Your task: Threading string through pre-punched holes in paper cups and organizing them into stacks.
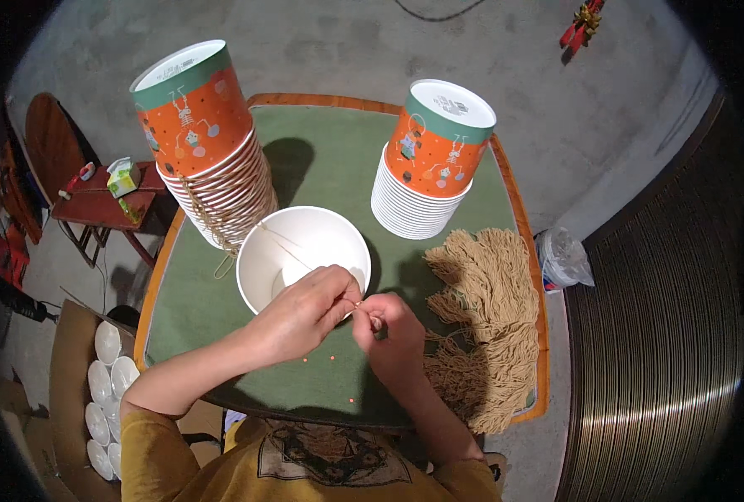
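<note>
Now your left hand (pixel 307 311) and right hand (pixel 394 341) pinch thin tan string (pixel 295 254) between pressed-together fingers by the smooth, round white tub (pixel 259 269), left of a wavy yarn heap (pixel 497 314).

From my remote post, I can't see how the cord (pixel 295 255) runs inside the pinched fingertips of the left hand (pixel 305 314) and right hand (pixel 395 339) toward six o'clock, and the cardboard box (pixel 69 364) fades into darkness at eight.
</note>
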Action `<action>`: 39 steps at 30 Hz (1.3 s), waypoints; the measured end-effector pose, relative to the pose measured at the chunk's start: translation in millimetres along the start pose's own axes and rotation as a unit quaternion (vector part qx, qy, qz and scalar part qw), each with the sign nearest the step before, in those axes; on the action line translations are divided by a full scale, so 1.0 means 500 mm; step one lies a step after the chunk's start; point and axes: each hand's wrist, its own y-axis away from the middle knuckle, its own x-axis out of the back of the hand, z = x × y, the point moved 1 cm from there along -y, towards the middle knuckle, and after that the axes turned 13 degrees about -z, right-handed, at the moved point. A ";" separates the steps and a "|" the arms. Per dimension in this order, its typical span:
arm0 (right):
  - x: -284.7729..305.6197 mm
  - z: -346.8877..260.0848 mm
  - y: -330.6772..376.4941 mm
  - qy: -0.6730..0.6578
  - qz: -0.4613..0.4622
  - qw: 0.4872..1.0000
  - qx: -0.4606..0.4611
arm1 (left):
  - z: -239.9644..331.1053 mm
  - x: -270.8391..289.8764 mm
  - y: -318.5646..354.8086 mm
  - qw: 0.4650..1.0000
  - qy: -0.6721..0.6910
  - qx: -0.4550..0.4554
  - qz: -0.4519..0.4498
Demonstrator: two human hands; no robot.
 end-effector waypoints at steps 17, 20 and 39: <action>0.015 -0.005 0.018 -0.144 -0.016 0.988 -0.059 | 0.007 0.001 0.003 0.993 -0.094 -0.067 0.022; 0.011 -0.001 0.020 -0.209 -0.018 0.974 -0.080 | 0.001 0.001 0.000 0.991 -0.114 -0.069 0.011; 0.028 0.001 0.009 -0.014 -0.023 0.999 0.033 | 0.014 -0.002 -0.001 0.982 -0.161 -0.092 0.019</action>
